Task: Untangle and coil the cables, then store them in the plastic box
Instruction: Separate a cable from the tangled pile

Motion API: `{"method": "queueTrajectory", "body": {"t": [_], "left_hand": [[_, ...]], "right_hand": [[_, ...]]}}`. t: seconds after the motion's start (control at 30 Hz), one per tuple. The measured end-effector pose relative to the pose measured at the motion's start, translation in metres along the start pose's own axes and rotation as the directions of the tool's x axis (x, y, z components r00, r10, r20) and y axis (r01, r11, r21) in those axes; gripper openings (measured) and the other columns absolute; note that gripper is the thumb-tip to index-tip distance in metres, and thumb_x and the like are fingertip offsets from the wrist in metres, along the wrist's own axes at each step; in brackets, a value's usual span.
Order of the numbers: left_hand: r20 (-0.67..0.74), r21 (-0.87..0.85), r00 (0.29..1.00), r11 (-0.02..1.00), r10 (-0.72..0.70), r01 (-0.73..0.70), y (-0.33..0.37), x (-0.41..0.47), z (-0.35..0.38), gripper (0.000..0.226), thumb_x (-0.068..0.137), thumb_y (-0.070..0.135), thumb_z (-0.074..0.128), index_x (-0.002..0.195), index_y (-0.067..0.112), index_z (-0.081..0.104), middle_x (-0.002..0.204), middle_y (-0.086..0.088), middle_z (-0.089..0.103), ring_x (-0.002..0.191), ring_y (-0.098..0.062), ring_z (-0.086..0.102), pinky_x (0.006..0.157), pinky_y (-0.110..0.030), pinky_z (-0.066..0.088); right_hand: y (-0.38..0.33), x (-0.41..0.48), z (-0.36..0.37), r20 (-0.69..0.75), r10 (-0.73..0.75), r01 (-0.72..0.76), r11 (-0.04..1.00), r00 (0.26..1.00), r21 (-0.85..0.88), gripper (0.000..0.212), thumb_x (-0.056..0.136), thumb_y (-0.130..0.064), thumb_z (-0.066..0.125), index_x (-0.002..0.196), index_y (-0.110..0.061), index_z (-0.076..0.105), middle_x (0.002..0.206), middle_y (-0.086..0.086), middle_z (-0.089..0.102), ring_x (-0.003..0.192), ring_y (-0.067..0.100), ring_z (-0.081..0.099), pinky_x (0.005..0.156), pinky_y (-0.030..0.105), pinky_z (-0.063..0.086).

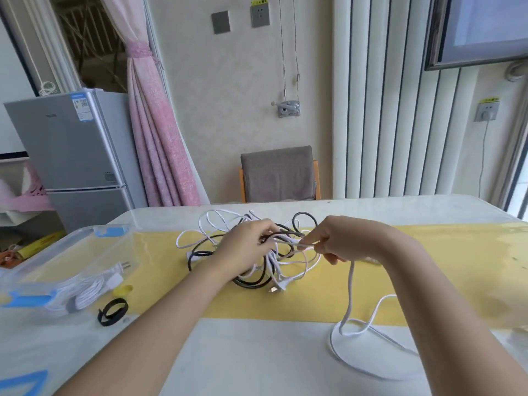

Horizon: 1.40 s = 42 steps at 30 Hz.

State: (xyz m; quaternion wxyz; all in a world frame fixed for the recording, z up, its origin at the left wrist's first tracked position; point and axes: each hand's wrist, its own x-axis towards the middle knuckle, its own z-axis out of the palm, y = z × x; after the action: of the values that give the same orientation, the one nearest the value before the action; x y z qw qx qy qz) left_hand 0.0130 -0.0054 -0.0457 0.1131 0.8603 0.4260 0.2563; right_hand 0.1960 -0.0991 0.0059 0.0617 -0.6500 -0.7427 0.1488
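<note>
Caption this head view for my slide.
Left hand grips the cable tangle; right hand pinches a white cable trailing onto the table.

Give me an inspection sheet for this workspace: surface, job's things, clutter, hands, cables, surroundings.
Surface: white table with yellow runner.
Job's things: clear plastic box at left, holding a coiled white cable.
Clutter: black strap and small yellow item beside the box.
Hands: left hand grips the tangle; right hand pinches a white length.
Cables: white and black, knotted in the tangle; white length trails toward the near edge.
Surroundings: fridge, pink curtain, chair, wall socket.

Table [257, 355] bears cables [271, 265], plastic box [68, 238], black strap [113, 311].
</note>
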Motion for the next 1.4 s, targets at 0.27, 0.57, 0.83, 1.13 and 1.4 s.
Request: {"method": "queueTrajectory", "body": {"t": [0.27,0.57,0.83,1.13,1.4], "left_hand": [[-0.370,0.185,0.823,0.834,-0.431,0.520,-0.087,0.022,-0.049,0.025,0.085,0.003,0.049,0.105,0.013,0.061,0.109,-0.017,0.065,0.100,-0.036,0.059,0.072,-0.034,0.041],[0.024,-0.018,0.921,0.920,-0.390,0.390,-0.079,0.013,-0.036,0.009,0.078,0.007,0.062,0.086,0.010,0.063,0.088,-0.009,0.065,0.086,-0.025,0.060,0.066,-0.028,0.040],[0.428,-0.349,0.887,0.874,-0.173,0.339,-0.017,-0.004,-0.037,0.031,0.073,0.031,0.062,0.101,0.018,0.065,0.095,0.004,0.066,0.083,-0.005,0.060,0.084,-0.028,0.045],[0.308,-0.162,0.920,0.939,-0.242,0.302,-0.036,-0.018,-0.010,0.056,0.065,0.069,0.057,0.101,0.026,0.063,0.070,0.015,0.059,0.061,-0.007,0.050,0.060,-0.027,0.038],[0.281,-0.289,0.922,0.893,-0.265,0.345,-0.038,-0.029,0.001,0.077,0.053,0.085,0.062,0.111,0.033,0.060,0.109,0.016,0.066,0.103,-0.004,0.060,0.095,-0.031,0.046]], "right_hand": [[0.011,-0.013,-0.017,-0.073,-0.041,0.047,0.995,0.997,0.085,0.044,0.097,-0.009,0.041,0.109,-0.042,0.067,0.059,-0.007,0.053,0.038,0.001,0.036,0.051,0.019,0.032],[0.019,-0.014,-0.014,0.078,0.160,-0.161,0.987,0.984,0.006,0.033,0.086,-0.004,0.056,0.097,-0.030,0.072,0.082,-0.008,0.071,0.073,0.006,0.063,0.061,0.018,0.045],[-0.042,0.004,0.009,-0.053,-0.109,0.116,0.983,0.993,0.140,0.032,0.087,-0.003,0.053,0.100,-0.021,0.075,0.090,-0.004,0.073,0.073,0.005,0.063,0.068,0.015,0.048],[-0.045,0.041,0.047,-0.251,0.009,-0.003,1.000,0.968,0.022,0.016,0.090,-0.014,0.053,0.095,-0.008,0.067,0.083,0.010,0.061,0.075,0.025,0.052,0.057,0.026,0.036],[-0.039,0.054,0.069,-0.212,0.036,-0.027,0.999,0.977,0.043,0.027,0.087,-0.001,0.044,0.099,-0.008,0.067,0.074,0.007,0.049,0.074,0.026,0.047,0.050,0.026,0.031]]}}
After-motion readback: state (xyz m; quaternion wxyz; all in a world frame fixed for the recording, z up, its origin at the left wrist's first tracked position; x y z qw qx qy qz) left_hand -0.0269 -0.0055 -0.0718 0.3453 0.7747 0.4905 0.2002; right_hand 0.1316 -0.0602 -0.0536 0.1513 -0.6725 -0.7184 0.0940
